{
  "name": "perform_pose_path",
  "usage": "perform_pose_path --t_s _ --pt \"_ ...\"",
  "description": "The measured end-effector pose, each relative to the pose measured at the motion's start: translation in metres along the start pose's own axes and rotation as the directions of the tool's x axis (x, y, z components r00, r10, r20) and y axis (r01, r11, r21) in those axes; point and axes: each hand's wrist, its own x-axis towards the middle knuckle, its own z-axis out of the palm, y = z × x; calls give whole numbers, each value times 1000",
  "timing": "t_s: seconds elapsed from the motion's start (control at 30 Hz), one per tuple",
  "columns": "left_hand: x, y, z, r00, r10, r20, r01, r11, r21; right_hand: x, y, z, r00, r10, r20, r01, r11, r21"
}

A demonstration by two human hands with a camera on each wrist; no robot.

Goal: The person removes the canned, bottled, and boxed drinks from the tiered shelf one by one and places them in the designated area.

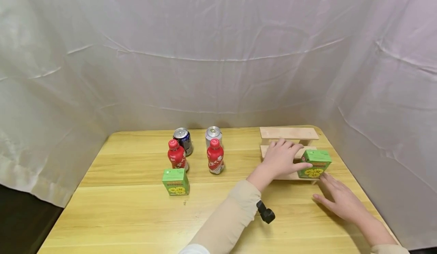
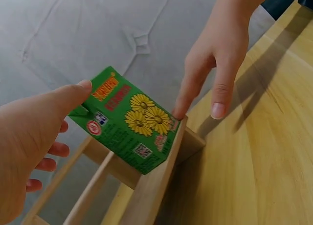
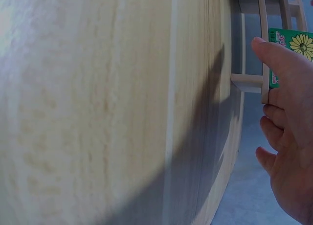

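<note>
A green drink carton with yellow flowers (image 1: 312,166) stands at the right end of the lowest step of a small wooden tiered rack (image 1: 288,133). My left hand (image 1: 281,160) reaches over the rack from the left. In the left wrist view, its thumb touches the upper edge of the carton (image 2: 134,122), while the other fingers lie apart from it, loosely bent. Low on the other side is my right hand (image 1: 341,201), its index fingertip at the carton's bottom corner by the step's end. The right wrist view shows only part of the carton (image 3: 275,56).
Left of the rack stand two red bottles (image 1: 177,156) (image 1: 215,157), with a dark blue can (image 1: 186,142) and a silver-white can (image 1: 213,133) behind them. Another green carton (image 1: 175,182) is in front. Pale curtains (image 1: 218,76) enclose the wooden table (image 1: 136,216).
</note>
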Motion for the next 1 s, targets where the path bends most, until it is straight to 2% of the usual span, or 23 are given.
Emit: perform_pose_path --t_s 0.2,0.37,0.67,1.0 --pt "12 7 12 999 -21 39 21 1000 1 0 0 0 1000 2 1 -2 1000 -8" --pt "19 13 18 999 -22 36 22 1000 4 0 -1 -1 1000 2 5 -2 1000 -9" --pt "23 21 13 1000 2 27 -3 999 37 1 -2 -2 1000 7 18 -7 1000 5" --pt "24 23 7 1000 23 20 -25 997 71 1 -2 -2 1000 2 17 -2 1000 16"
